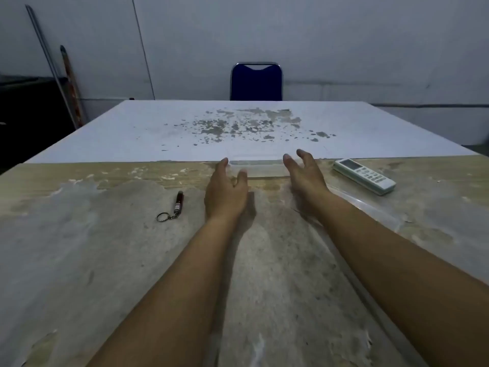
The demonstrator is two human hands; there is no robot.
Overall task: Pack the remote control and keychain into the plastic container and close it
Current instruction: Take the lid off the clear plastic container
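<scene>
Centrally, a clear, shallow rectangular plastic container [255,166] lies on the worn grey-and-tan worktop [105,260], at the seam where a white board begins. Both hands reach toward it with bare forearms extended. The left hand [226,190] sits at the container's left end, fingers spread and thumb apart, gripping nothing. The right hand [304,173] sits at the container's right end, fingers likewise loosely splayed and empty. Whether either hand touches the container walls cannot be told, since the transparent plastic is faint against the surface.

The step in hand appears to be taking hold of the container, before any packing; nothing lies inside it as far as can be seen. Whether a lid is fitted is unclear. The next move probably calls for closing both hands on the container's ends and, if lidded, opening it.

Counts: one container; one white rectangular remote control [363,176] with grey buttons, well to the right of the container; one dark red cylindrical keychain [173,207] with a metal ring, to the left of the container and nearer the person; one blue chair [256,82], beyond the container past the far edge of the worktop.
</scene>
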